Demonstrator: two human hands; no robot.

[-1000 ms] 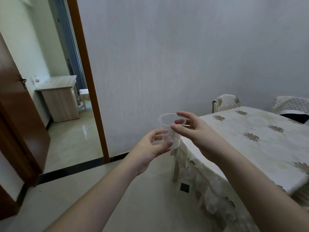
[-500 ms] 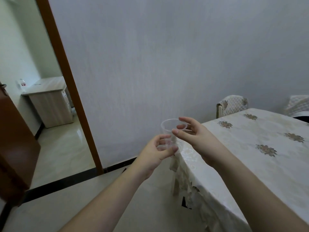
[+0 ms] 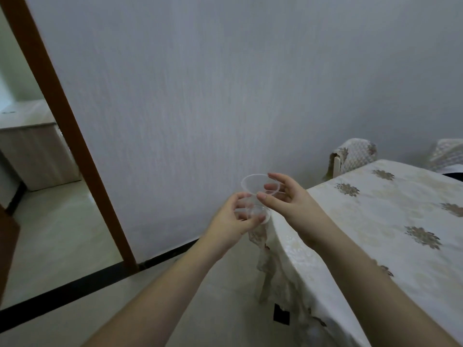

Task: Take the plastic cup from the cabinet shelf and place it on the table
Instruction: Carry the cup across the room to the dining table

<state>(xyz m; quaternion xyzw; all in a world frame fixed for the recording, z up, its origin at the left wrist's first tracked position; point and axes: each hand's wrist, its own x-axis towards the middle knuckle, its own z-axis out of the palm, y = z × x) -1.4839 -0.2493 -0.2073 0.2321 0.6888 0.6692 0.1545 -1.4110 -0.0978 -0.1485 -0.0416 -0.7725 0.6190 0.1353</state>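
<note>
A clear plastic cup (image 3: 253, 186) is held in the air in front of me, just left of the table's near corner. My left hand (image 3: 234, 221) grips its lower part and base from the left. My right hand (image 3: 288, 199) pinches the rim from the right, thumb outside and fingers over the top. The cup tilts slightly, mouth up and towards me. The table (image 3: 375, 221) is covered by a cream cloth with brown flower patterns and fills the right side. The cabinet shelf is out of view.
A grey wall is straight ahead. A brown door frame (image 3: 62, 116) runs diagonally at left, with a low wooden cabinet (image 3: 32, 151) in the room beyond. Two covered chairs (image 3: 353, 156) stand behind the table. Light tiled floor lies below, with a black strip.
The view has swung right and closer to the table. Both hands keep hold of the cup, now slightly nearer the table corner. The brown door at left has almost left the view.
</note>
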